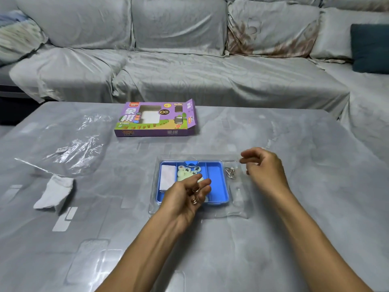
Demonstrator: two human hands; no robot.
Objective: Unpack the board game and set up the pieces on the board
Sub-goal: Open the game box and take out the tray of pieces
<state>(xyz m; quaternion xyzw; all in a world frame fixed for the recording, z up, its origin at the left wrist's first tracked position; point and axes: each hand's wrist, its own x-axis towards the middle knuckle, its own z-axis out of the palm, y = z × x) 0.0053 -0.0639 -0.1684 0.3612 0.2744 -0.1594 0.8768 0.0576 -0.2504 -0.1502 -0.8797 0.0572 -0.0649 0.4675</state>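
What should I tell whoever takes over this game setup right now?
Left hand: holds small metal rings in its fingers, over the blue tray.
Right hand: fingers curled at the right edge of the clear cover; whether it pinches the cover is hard to tell.
Tray: sits on the table, holding round pieces and a folded white sheet. More metal rings lie just right of it.
Box: open, at the far side.
Done: tray out of the box.
Left: lay out the board, set the pieces.
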